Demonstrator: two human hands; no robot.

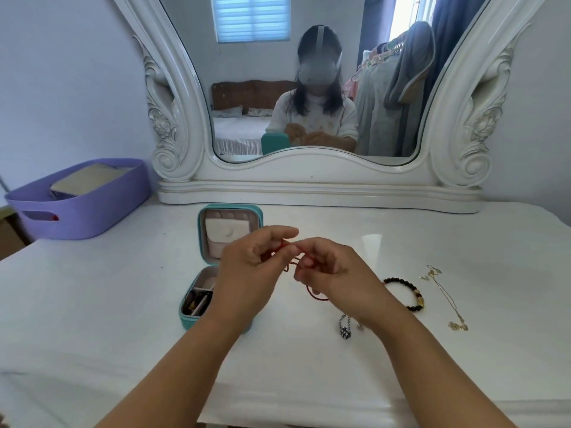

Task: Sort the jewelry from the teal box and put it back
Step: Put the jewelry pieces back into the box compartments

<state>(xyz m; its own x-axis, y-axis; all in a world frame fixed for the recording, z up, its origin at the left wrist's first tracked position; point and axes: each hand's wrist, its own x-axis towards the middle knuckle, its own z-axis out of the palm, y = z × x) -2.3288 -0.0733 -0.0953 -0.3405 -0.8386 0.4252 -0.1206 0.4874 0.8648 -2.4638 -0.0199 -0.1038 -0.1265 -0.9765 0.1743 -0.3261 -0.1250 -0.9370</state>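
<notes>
- A white dressing table (309, 359) carries the whole sort, which by its look stands about midway: some pieces lie out on the top, others sit in the box, and nothing that is laid out has yet been put back.
- The teal box (230, 208) lies open just to the left of the fingers, its lid propped up beyond the left hand and its base partly hidden beneath that wrist; dark pieces show in the one compartment in view, so emptying may not be finished, though the rest of the base cannot be seen.
- The left hand (247, 267) and the right hand (336, 273) meet above the table top, each with thumb and forefinger pinched together on the same thin red cord bracelet (312, 293), which loops down between and below the fingertips, clear of the box; it appears to be under untangling or straightening.
- A dark beaded bracelet (412, 293) lies on the table just right of the right wrist, already set apart.
- A fine gold chain (445, 298) stretches out further right of the fingers, well apart from the box.
- A small black-and-silver piece (345, 327) rests below the right hand, near the wrist; its kind is too small to tell.
</notes>
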